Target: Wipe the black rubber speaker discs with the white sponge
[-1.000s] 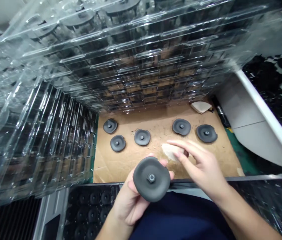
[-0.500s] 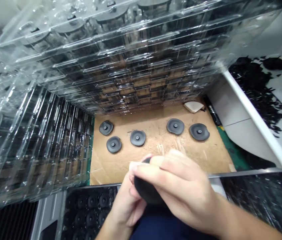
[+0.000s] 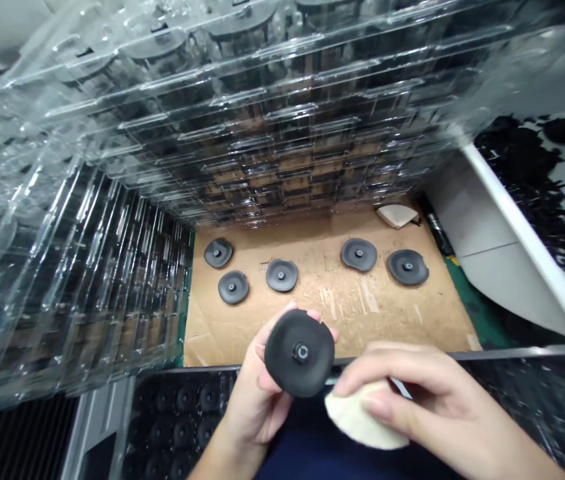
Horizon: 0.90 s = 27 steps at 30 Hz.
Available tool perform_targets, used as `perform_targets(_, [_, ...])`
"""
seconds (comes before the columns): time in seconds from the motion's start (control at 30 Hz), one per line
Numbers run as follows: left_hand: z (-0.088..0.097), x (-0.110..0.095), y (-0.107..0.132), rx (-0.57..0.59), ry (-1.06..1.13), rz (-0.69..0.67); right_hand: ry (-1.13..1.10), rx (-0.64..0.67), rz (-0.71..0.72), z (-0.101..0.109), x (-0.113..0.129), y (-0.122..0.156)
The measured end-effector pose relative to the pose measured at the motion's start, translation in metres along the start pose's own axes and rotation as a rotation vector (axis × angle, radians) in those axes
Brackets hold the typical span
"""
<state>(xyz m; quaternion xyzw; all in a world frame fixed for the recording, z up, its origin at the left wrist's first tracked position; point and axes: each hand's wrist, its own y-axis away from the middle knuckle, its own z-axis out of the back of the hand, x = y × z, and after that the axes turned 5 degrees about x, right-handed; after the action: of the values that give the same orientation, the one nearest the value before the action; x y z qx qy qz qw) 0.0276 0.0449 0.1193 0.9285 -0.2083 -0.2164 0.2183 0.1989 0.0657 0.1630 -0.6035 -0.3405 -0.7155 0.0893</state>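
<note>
My left hand [image 3: 257,390] grips a round black disc [image 3: 287,367] by its edge, thumb on one side and fingertips showing behind the far rim. A small raised hub sits in the middle of the disc's upward face. Just to the right, my right hand [image 3: 422,400] pinches a cream-coloured cloth pad [image 3: 367,417] between thumb and fingers, close to the disc's lower right rim but apart from it. Several similar dark discs [image 3: 282,275] lie hub-up on a cardboard sheet [image 3: 322,333] beyond my hands.
Stacked clear plastic trays [image 3: 262,120] rise behind the cardboard, with more trays [image 3: 87,267] at the left. A folded cream pad [image 3: 396,215] and a black marker-like tube [image 3: 435,223] lie at the back right. Black scraps [image 3: 532,160] fill a white-edged bin at right.
The disc has turned from edge-on to face-up in my left hand. My right hand has drawn off it to the right and down, and the cream pad now shows in it.
</note>
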Motion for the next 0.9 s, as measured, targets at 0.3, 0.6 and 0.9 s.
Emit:
perform_targets(0.3, [-0.004, 0.001, 0.002, -0.041, 0.012, 0.04, -0.047, -0.44, -0.094, 0.006, -0.032, -0.005])
perform_targets(0.6, [0.002, 0.009, 0.002, -0.198, -0.166, -0.01, 0.444, -0.042, 0.367, -0.023, 0.023, -0.025])
perform_targets(0.9, [-0.001, 0.004, 0.003, -0.129, -0.101, 0.004, 0.338, -0.035, 0.377, -0.014, 0.018, -0.024])
